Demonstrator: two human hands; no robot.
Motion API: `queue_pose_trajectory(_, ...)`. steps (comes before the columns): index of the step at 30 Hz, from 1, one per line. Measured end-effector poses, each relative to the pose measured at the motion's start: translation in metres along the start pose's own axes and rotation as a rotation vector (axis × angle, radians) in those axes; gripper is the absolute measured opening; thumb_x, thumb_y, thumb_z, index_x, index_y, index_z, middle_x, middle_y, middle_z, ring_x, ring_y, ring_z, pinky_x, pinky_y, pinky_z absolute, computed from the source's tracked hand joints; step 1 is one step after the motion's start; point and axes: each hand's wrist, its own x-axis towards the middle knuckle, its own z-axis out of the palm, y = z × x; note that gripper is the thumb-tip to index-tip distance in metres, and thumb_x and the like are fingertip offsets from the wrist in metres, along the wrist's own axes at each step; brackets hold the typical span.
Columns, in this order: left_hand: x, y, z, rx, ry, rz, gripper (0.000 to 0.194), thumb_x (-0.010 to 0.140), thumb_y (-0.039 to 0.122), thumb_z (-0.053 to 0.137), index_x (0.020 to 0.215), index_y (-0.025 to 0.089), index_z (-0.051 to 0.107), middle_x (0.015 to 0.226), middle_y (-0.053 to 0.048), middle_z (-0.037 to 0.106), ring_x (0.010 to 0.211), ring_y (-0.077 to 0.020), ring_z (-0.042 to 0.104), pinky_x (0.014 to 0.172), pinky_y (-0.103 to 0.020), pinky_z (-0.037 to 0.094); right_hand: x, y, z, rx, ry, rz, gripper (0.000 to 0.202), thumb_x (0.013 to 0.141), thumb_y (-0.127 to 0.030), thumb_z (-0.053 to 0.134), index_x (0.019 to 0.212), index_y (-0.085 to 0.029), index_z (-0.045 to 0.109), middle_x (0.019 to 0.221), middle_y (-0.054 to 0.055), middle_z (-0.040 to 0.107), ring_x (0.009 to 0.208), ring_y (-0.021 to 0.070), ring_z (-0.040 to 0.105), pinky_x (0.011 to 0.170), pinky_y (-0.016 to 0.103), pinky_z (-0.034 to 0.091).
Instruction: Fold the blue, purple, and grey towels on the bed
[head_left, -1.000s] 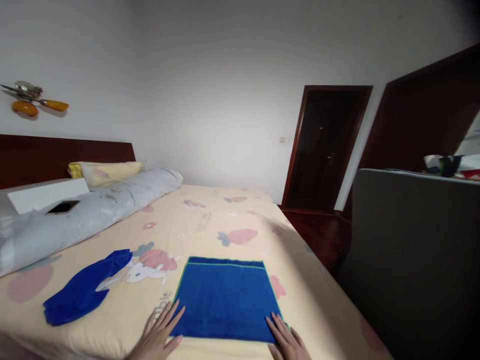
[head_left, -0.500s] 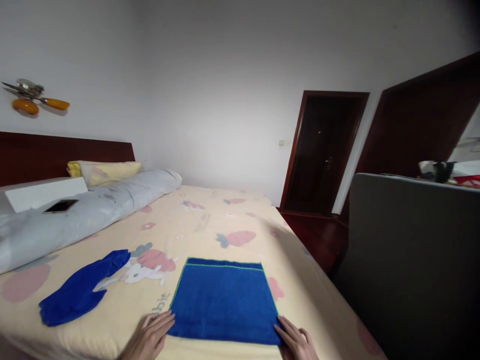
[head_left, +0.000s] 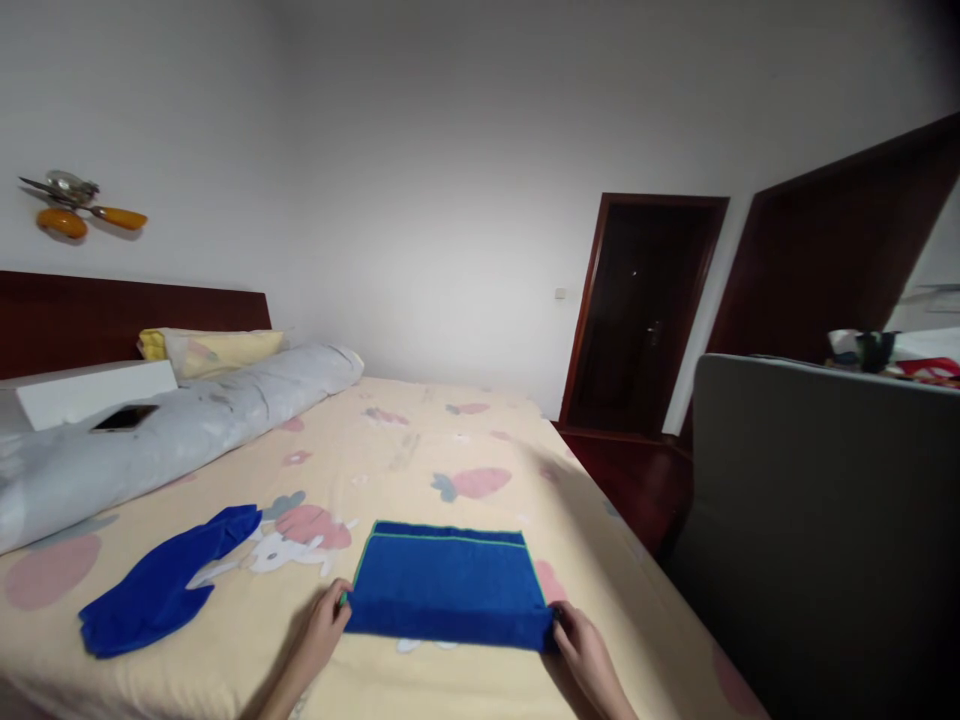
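A blue towel with green edging [head_left: 446, 570] lies folded on the patterned bed sheet in front of me. Its near edge is lifted and turned back a little. My left hand [head_left: 330, 612] pinches the near left corner, where a bit of green edging shows at the fingertips. At the near right corner, my right hand [head_left: 577, 638] grips the towel between thumb and fingers. Off to the left, apart from both hands, a second blue cloth [head_left: 161, 590] lies crumpled.
The bed sheet [head_left: 420, 450] has carrot and rabbit prints. A long grey roll [head_left: 247, 400] with a phone [head_left: 125, 417] on it lies along the left, near a white box [head_left: 97, 392] and a yellow pillow [head_left: 225, 350]. A dark grey panel [head_left: 817, 500] stands at right.
Both hands have gone from lying flat at the towel's near corners to gripping them. The towel's near edge has risen and moved away from me, baring more sheet.
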Motion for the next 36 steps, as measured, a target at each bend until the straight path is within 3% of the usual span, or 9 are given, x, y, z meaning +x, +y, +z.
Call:
queue_pose_trajectory(5,0.005,0.005,0.015,0.322,0.101,-0.074,0.037,0.083,0.012,0.043,0.111,0.023,0.065,0.108,-0.007,0.070,0.109,-0.0240,0.062,0.091,-0.040,0.044,0.006,0.021,0.016,-0.380,0.069,-0.032,0.031,0.084,-0.024,0.040,0.094,-0.019,0.069,0.085,0.011,0.069,0.080,0.0256,0.065,0.075,0.038,0.050)
queue_pose_trajectory(9,-0.010,0.022,0.044,0.325,0.203,0.121,0.047,0.087,0.012,0.039,0.128,0.024,0.060,0.127,-0.008,0.065,0.117,-0.0238,0.058,0.098,-0.040,0.042,-0.005,-0.009,0.045,-0.440,0.182,-0.152,0.035,0.083,-0.019,0.044,0.109,-0.017,0.067,0.108,0.016,0.069,0.093,0.0274,0.066,0.084,0.041,0.052)
queue_pose_trajectory(13,-0.028,0.067,0.088,0.228,0.012,0.519,0.064,0.088,0.013,0.038,0.150,0.029,0.031,0.151,0.000,0.043,0.135,-0.0185,0.043,0.108,-0.032,0.038,-0.018,-0.058,0.095,-0.274,-0.045,-0.499,0.046,0.088,-0.026,0.048,0.134,-0.023,0.052,0.132,0.010,0.062,0.118,0.0261,0.059,0.096,0.040,0.050)
queue_pose_trajectory(16,-0.032,0.088,0.106,0.229,-0.091,0.586,0.069,0.091,0.019,0.039,0.154,0.028,0.012,0.157,-0.002,0.031,0.141,-0.0207,0.035,0.112,-0.038,0.035,-0.023,-0.072,0.117,-0.272,-0.149,-0.582,0.057,0.090,-0.029,0.049,0.145,-0.027,0.037,0.144,0.008,0.049,0.129,0.0261,0.051,0.100,0.041,0.049)
queue_pose_trajectory(19,-0.029,0.081,0.093,0.239,-0.183,0.541,0.065,0.095,0.027,0.038,0.152,0.035,0.008,0.158,-0.001,0.026,0.142,-0.0225,0.032,0.112,-0.044,0.034,-0.023,-0.062,0.109,-0.290,-0.192,-0.556,0.058,0.092,-0.035,0.049,0.147,-0.031,0.034,0.146,0.006,0.044,0.131,0.0261,0.049,0.103,0.041,0.047)
queue_pose_trajectory(24,-0.025,0.038,0.035,0.252,-0.283,0.402,0.061,0.097,0.035,0.038,0.150,0.041,0.007,0.159,0.001,0.021,0.145,-0.0255,0.024,0.115,-0.053,0.026,-0.021,-0.033,0.053,-0.272,-0.295,-0.377,0.051,0.095,-0.042,0.042,0.145,-0.030,0.038,0.148,0.005,0.041,0.136,0.0264,0.041,0.109,0.045,0.040)
queue_pose_trajectory(27,-0.024,0.013,0.011,0.261,-0.287,0.423,0.060,0.098,0.034,0.038,0.149,0.043,0.007,0.158,0.002,0.024,0.145,-0.0236,0.025,0.116,-0.053,0.022,-0.020,-0.017,0.025,-0.255,-0.359,-0.306,0.048,0.096,-0.039,0.037,0.143,-0.026,0.043,0.148,0.007,0.043,0.137,0.0257,0.039,0.111,0.047,0.038)
queue_pose_trajectory(32,-0.014,-0.017,0.000,0.250,-0.236,0.459,0.056,0.097,0.036,0.042,0.148,0.042,0.021,0.152,0.000,0.038,0.140,-0.0201,0.036,0.113,-0.046,0.033,-0.016,0.017,0.010,-0.288,-0.271,-0.271,0.044,0.094,-0.028,0.038,0.136,-0.027,0.052,0.142,0.009,0.051,0.132,0.0258,0.047,0.102,0.046,0.047)
queue_pose_trajectory(36,-0.003,-0.028,0.003,0.217,-0.155,0.535,0.058,0.090,0.022,0.050,0.144,0.038,0.038,0.142,0.000,0.053,0.131,-0.0174,0.050,0.106,-0.035,0.042,-0.014,0.034,0.008,-0.275,-0.164,-0.305,0.042,0.092,-0.025,0.043,0.131,-0.026,0.057,0.136,0.009,0.057,0.126,0.0248,0.053,0.094,0.040,0.052)
